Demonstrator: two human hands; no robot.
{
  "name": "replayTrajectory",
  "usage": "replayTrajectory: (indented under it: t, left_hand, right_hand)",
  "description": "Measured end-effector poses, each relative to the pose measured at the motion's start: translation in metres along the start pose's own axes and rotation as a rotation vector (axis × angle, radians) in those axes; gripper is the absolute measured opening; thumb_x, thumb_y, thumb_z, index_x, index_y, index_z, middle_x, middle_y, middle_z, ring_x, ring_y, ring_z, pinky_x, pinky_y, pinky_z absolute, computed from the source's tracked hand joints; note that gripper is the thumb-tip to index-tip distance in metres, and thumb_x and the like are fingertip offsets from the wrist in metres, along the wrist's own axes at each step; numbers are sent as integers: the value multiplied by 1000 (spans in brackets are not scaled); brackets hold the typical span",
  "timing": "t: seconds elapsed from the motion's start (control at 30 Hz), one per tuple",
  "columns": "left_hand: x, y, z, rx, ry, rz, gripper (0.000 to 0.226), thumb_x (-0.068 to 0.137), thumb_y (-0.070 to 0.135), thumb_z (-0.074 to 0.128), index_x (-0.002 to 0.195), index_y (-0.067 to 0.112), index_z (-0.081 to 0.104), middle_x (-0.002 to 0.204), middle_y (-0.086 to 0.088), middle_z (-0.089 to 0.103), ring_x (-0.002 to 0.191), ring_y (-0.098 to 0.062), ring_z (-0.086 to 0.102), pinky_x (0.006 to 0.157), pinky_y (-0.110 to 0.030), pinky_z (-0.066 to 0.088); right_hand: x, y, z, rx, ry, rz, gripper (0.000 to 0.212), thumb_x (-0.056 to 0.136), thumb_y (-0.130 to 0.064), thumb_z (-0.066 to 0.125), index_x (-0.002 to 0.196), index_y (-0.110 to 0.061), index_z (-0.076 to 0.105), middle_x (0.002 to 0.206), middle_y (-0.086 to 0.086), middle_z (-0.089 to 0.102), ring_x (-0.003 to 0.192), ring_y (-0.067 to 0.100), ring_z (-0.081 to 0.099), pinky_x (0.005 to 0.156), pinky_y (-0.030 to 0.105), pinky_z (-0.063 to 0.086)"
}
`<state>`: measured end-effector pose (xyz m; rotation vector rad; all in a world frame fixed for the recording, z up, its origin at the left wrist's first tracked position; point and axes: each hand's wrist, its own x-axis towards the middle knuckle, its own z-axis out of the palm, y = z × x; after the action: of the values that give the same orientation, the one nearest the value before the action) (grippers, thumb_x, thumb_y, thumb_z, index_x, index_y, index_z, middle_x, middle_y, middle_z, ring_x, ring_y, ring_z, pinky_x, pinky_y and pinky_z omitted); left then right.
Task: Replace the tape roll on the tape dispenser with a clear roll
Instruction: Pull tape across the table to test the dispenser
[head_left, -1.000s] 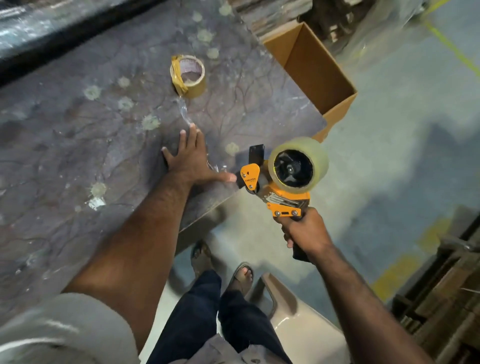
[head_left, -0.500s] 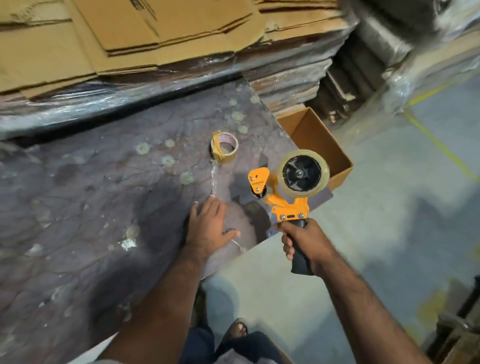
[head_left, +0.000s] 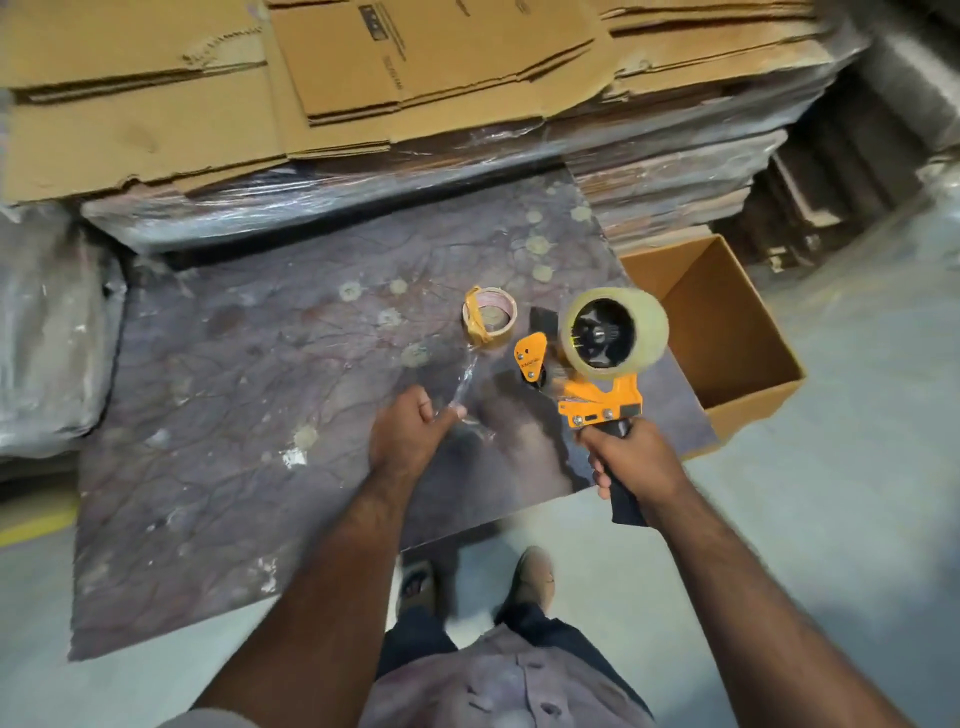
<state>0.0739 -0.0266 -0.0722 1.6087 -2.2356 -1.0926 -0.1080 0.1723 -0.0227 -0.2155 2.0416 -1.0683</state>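
An orange tape dispenser (head_left: 597, 400) with a black handle carries a clear tape roll (head_left: 649, 332) on its hub. My right hand (head_left: 631, 457) grips the handle and holds the dispenser above the right part of the dark table (head_left: 234, 415). My left hand (head_left: 410, 436) is over the table left of it, thumb and fingers pinched on a strip of clear tape (head_left: 465, 379) that runs up toward the old roll. That nearly spent yellowish tape roll (head_left: 488, 319) lies on the table just left of the dispenser.
An open cardboard box (head_left: 727, 332) stands on the floor off the table's right edge. Flattened cartons (head_left: 363, 78) on plastic-wrapped stacks wall off the back and left. My feet stand on grey floor below the table's near edge.
My left hand lifted off the table and closed on the clear tape strip. The view tilted up, showing the carton stacks; my right hand kept the dispenser over the table's right part.
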Motion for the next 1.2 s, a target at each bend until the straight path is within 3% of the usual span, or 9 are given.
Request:
replayTrajectory:
  t: [0.1, 0.23, 0.37, 0.57, 0.73, 0.87, 0.93, 1.07, 1.2]
  left_hand:
    - [-7, 7, 2, 124, 61, 19, 48, 75, 47, 84, 72, 21, 43, 86, -5, 58, 75, -26, 51, 67, -33, 38]
    - [-14, 10, 2, 127, 131, 5, 49, 69, 38, 90, 68, 22, 44, 83, -2, 53, 80, -31, 58, 65, -32, 35]
    - [-24, 4, 3, 90, 175, -33, 47, 66, 33, 93, 67, 16, 50, 79, -3, 56, 73, -30, 57, 69, -36, 45]
    - [-33, -2, -2, 25, 149, -110, 31, 66, 30, 95, 74, 12, 71, 90, -4, 62, 77, -21, 64, 77, -22, 47]
    - [-37, 6, -9, -44, 172, -101, 28, 67, 28, 95, 75, 9, 76, 86, -4, 62, 67, 1, 55, 64, 5, 36]
    - [-34, 13, -12, -95, 161, -88, 29, 68, 33, 94, 73, 12, 76, 80, 3, 60, 67, 2, 56, 62, 2, 39]
    - [-32, 15, -13, -141, 110, -84, 29, 68, 38, 93, 71, 14, 76, 76, 8, 61, 66, 1, 58, 63, -2, 41]
    - [-30, 13, -11, -354, -138, -132, 35, 71, 45, 90, 73, 11, 79, 69, -4, 74, 62, -4, 60, 68, -22, 48]
    - [-37, 14, -16, -720, -330, -214, 54, 75, 39, 84, 92, -11, 73, 98, -30, 74, 88, -31, 69, 92, -41, 58]
  right_hand:
    - [25, -1, -14, -419, 138, -79, 33, 81, -45, 68, 82, -12, 69, 84, 18, 74, 83, 39, 70, 74, 43, 54]
    - [47, 8, -15, -588, 186, -194, 43, 90, -35, 65, 120, -6, 55, 118, 25, 65, 113, 44, 61, 88, 45, 48]
    - [66, 21, -2, -816, 180, -223, 48, 91, -39, 62, 125, -9, 45, 129, 17, 56, 120, 39, 56, 94, 49, 46]
    - [78, 36, 19, -872, 214, -196, 46, 91, -41, 63, 122, -11, 46, 128, 13, 57, 122, 34, 55, 96, 49, 44]
    - [85, 42, 18, -850, 179, -192, 49, 89, -39, 68, 121, -10, 44, 129, 15, 56, 124, 36, 54, 97, 50, 43]
    - [70, 27, 11, -822, 287, -207, 57, 78, -38, 74, 120, -13, 44, 124, 11, 53, 122, 34, 51, 95, 50, 42]
    - [58, 18, 8, -764, 375, -404, 57, 76, -32, 73, 121, -13, 46, 120, 11, 52, 116, 33, 51, 91, 49, 44]
    - [39, 2, 29, -540, -59, -794, 61, 76, -17, 74, 133, -21, 51, 130, 5, 46, 120, 24, 52, 100, 38, 49]
    - [29, -17, 67, -438, -409, -815, 72, 76, -18, 82, 141, -32, 53, 141, -1, 42, 127, 12, 47, 104, 15, 42]
